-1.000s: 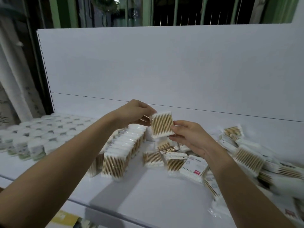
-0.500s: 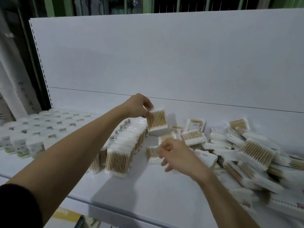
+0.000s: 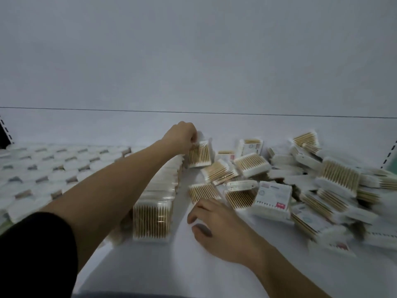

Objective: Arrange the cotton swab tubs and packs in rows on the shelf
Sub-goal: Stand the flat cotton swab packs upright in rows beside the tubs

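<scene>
A loose heap of swab packs (image 3: 300, 186) sprawls over the right of the white shelf (image 3: 193, 265), with rows of white tubs (image 3: 43, 168) far left and an upright pack row (image 3: 156, 196) running front to back between them. The left hand (image 3: 182, 135) pinches a clear pack (image 3: 199, 154) of wooden-stemmed swabs at the row's far end, stems vertical. The right hand (image 3: 217, 224) hovers, fingers loosely spread and empty, just before a flat pack (image 3: 203, 192).
</scene>
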### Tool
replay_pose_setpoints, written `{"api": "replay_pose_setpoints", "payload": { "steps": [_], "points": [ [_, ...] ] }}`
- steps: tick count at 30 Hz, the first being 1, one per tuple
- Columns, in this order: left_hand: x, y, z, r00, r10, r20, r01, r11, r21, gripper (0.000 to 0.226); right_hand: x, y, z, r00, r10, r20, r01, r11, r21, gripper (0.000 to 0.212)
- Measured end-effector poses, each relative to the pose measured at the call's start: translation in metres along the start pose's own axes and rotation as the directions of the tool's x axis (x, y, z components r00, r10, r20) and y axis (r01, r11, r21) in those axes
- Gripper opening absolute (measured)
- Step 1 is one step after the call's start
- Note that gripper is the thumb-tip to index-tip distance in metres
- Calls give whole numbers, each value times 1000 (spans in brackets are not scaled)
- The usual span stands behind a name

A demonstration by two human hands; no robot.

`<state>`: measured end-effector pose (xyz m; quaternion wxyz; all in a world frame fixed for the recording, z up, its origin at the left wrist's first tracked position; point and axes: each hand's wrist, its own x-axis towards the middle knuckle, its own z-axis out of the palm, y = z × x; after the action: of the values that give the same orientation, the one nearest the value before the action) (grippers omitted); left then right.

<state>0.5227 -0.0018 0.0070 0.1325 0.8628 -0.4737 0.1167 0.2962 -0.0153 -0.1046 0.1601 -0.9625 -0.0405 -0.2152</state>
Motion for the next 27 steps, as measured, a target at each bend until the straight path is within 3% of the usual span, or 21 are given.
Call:
{"api": "replay_pose_setpoints", "payload": {
  "steps": [6, 14, 24, 27],
  "points": [
    [2, 9, 10, 997, 77, 1, -76, 986, 151, 15, 2, 5, 2, 1000, -9, 7, 9, 1000, 24, 12],
    [10, 15, 22, 980, 164, 110, -167, 986, 14, 17, 3, -1, 4, 999, 40, 24, -39, 998, -49, 14],
    [4, 13, 21, 981, 168, 99, -181, 974, 135, 9, 0, -3, 3, 996, 90, -18, -91, 996, -27, 14],
    [4, 11, 16, 973, 205, 106, -218, 968, 121, 33, 1, -4, 1, 993, 116, -22, -117, 991, -65, 15]
  ]
}}
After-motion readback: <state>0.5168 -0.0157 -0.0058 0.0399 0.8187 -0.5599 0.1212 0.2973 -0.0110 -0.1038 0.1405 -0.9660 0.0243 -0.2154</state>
